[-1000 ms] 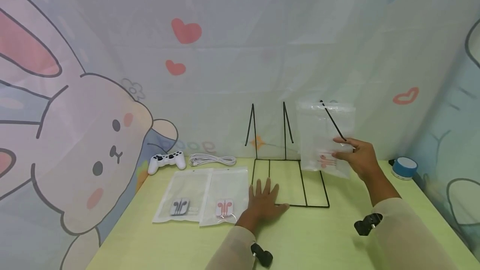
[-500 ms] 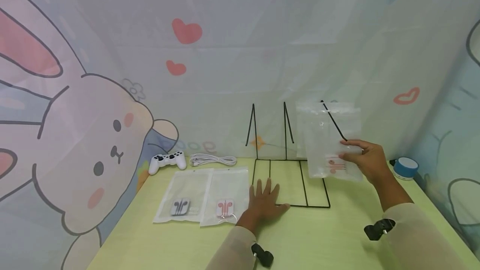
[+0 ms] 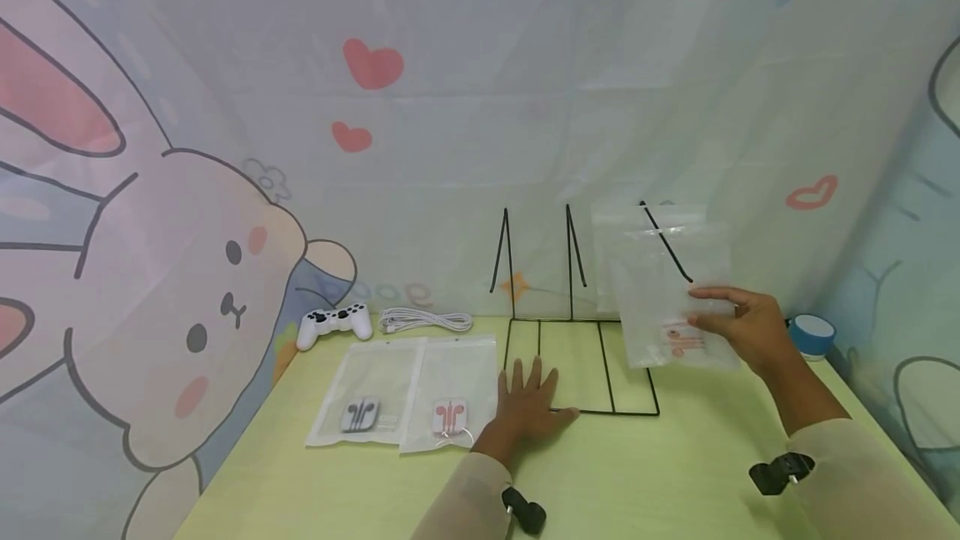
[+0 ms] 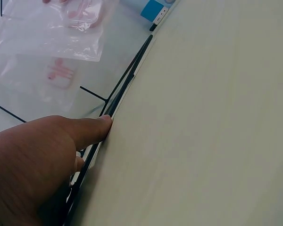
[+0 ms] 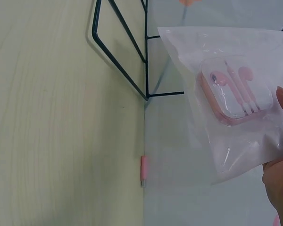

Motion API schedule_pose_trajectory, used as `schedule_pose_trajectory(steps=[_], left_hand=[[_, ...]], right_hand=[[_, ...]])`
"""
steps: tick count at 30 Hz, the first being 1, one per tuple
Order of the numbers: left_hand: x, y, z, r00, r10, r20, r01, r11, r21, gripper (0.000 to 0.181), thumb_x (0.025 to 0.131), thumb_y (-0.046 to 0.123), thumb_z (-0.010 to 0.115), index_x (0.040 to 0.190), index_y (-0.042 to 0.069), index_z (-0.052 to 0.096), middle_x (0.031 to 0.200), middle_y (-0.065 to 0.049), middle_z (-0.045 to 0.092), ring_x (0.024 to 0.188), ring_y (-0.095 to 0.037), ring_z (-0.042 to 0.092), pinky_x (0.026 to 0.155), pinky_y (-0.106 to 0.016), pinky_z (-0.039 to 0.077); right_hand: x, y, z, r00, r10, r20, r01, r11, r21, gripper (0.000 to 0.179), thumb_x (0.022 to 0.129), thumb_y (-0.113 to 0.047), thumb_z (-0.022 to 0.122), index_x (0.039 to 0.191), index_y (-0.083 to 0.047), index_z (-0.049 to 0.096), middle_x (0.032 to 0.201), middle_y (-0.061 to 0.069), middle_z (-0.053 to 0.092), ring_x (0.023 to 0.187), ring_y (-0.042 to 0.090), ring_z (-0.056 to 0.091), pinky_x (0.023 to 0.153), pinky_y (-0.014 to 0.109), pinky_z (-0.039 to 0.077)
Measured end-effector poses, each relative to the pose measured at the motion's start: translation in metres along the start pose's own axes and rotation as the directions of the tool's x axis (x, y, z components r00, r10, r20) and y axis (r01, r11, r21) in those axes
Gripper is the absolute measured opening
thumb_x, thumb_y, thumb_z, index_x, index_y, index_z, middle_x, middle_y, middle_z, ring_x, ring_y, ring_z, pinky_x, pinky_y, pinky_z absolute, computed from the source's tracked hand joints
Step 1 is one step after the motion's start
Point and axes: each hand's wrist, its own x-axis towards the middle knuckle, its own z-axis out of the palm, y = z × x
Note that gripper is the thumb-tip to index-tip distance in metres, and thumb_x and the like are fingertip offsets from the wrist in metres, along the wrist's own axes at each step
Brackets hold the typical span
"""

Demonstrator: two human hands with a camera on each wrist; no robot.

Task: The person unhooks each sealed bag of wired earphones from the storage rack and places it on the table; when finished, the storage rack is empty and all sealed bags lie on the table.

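A black wire display rack point(image 3: 607, 369) stands on the table, its three slanted prongs rising at the back. My left hand point(image 3: 527, 408) rests with spread fingers on its base; in the left wrist view the thumb lies over the front bar. My right hand point(image 3: 742, 330) pinches a clear zip bag point(image 3: 641, 298) near the tip of the right prong point(image 3: 667, 244). Pink earphones point(image 5: 236, 87) in a clear case lie inside this bag, well seen in the right wrist view. Farther back on the same prong hangs a second bag point(image 3: 606, 261), with pink earphones point(image 4: 60, 73) in the left wrist view.
Two more bags lie flat left of the rack, with dark earphones point(image 3: 360, 414) and pink earphones point(image 3: 449, 417). Behind them are a white game controller point(image 3: 333, 322) and a coiled white cable point(image 3: 425, 320). A blue round container point(image 3: 812, 335) stands at the right edge.
My right hand has moved right and toward me, drawing the front bag along the prong and apart from the bag behind. My left hand has stayed on the rack's base.
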Motion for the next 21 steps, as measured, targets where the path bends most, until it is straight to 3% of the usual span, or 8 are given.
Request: schedule_pose_trajectory(steps=[3,7,11,15,21], left_hand=[[-0.001,0.001,0.0,1.0,-0.001,-0.005,0.001,1.0,0.001,0.086,0.105,0.072,0.047,0.174,0.022,0.032,0.185,-0.012,0.018,0.172,-0.045,0.009,0.136,-0.068,0.008],[-0.001,0.001,0.0,1.0,0.002,-0.009,-0.002,1.0,-0.002,0.086,0.105,0.072,0.048,0.174,0.022,0.034,0.185,-0.012,0.019,0.172,-0.045,0.01,0.136,-0.069,0.009],[-0.001,0.001,-0.001,1.0,0.004,-0.014,-0.004,1.0,-0.001,0.086,0.105,0.071,0.049,0.173,0.021,0.034,0.184,-0.013,0.02,0.171,-0.046,0.011,0.135,-0.069,0.01],[-0.001,0.001,0.0,1.0,0.006,-0.017,-0.006,1.0,0.003,0.086,0.105,0.072,0.049,0.173,0.021,0.035,0.184,-0.013,0.02,0.171,-0.046,0.012,0.135,-0.069,0.011],[0.0,0.0,0.002,1.0,0.008,-0.021,-0.008,1.0,0.006,0.086,0.105,0.072,0.049,0.173,0.022,0.035,0.184,-0.013,0.02,0.171,-0.046,0.012,0.135,-0.069,0.011]], right_hand=[[-0.004,0.0,-0.002,1.0,-0.012,0.007,0.012,1.0,0.018,0.052,0.091,-0.027,0.092,0.137,-0.009,0.077,0.102,-0.028,0.07,0.079,0.008,0.073,0.068,0.028,0.062],[-0.009,-0.001,-0.005,1.0,-0.022,0.009,0.022,1.0,-0.005,0.051,0.091,-0.028,0.092,0.136,-0.01,0.078,0.104,-0.034,0.066,0.081,0.005,0.072,0.069,0.026,0.061],[-0.012,0.0,-0.007,1.0,-0.007,0.012,0.007,1.0,-0.016,0.052,0.091,-0.031,0.092,0.137,-0.012,0.078,0.109,-0.033,0.064,0.083,0.004,0.072,0.07,0.025,0.061],[-0.015,0.002,-0.009,1.0,0.004,0.022,-0.004,1.0,0.011,0.052,0.091,-0.032,0.092,0.137,-0.014,0.078,0.102,-0.029,0.07,0.079,0.008,0.075,0.068,0.028,0.063],[-0.021,0.002,-0.013,0.999,-0.045,0.027,0.045,0.999,0.01,0.048,0.092,-0.026,0.091,0.135,-0.011,0.078,0.098,-0.029,0.073,0.075,0.008,0.075,0.066,0.028,0.062]])
